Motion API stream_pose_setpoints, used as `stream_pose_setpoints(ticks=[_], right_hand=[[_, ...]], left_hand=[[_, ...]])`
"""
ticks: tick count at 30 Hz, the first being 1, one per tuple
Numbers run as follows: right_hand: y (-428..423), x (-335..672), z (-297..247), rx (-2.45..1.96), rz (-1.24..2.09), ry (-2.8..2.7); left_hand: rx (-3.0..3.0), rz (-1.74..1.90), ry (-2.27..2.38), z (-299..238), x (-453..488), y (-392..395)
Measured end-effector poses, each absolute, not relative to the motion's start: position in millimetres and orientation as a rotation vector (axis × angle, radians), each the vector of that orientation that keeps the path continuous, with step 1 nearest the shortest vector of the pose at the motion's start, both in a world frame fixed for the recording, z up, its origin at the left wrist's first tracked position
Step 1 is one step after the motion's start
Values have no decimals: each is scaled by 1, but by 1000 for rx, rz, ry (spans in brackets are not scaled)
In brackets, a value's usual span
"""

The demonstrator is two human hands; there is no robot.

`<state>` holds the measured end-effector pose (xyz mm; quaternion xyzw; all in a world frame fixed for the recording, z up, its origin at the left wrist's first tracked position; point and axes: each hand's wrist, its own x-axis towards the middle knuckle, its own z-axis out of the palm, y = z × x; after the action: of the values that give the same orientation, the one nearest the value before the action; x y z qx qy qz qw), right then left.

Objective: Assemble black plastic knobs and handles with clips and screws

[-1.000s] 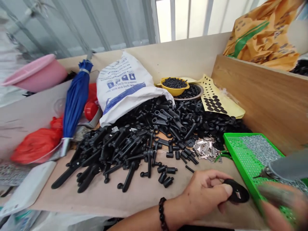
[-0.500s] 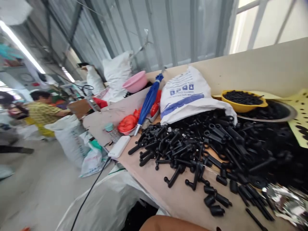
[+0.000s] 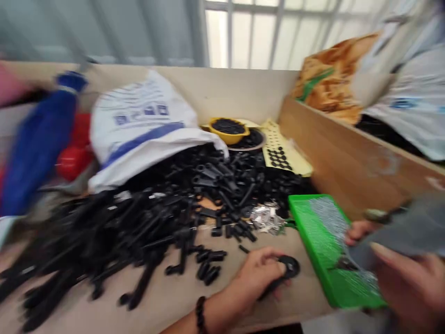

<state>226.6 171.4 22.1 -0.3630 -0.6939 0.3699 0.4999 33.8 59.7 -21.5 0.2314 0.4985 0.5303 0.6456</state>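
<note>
Partly within left grip point(image 3: 257, 272), black disc point(image 3: 292, 266).

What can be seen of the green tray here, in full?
The green tray is a bright, plastic-looking oblong with raised sides, lying flat on the table near its front edge, to the right of the left hand. Many small grey pieces, metallic in look, lie in it, many toward the far end. The wooden partition stands beyond its right side. The grey tool in the right hand reaches over it; whether its tip touches the pieces cannot be told, and blur hides finer detail.
</note>
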Motion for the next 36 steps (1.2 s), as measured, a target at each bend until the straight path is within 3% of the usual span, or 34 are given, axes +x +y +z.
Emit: stream_pose_setpoints(ticks=[2, 7, 36], right_hand=[[170, 226, 32, -888, 1076, -1464], [169, 209, 34, -901, 1004, -1279], [181, 185, 1, -897, 1082, -1217]], left_hand=[[552, 1179, 1113, -18, 31, 64], [652, 1051, 1137, -10, 36, 74], [720, 982, 1063, -22, 56, 137]])
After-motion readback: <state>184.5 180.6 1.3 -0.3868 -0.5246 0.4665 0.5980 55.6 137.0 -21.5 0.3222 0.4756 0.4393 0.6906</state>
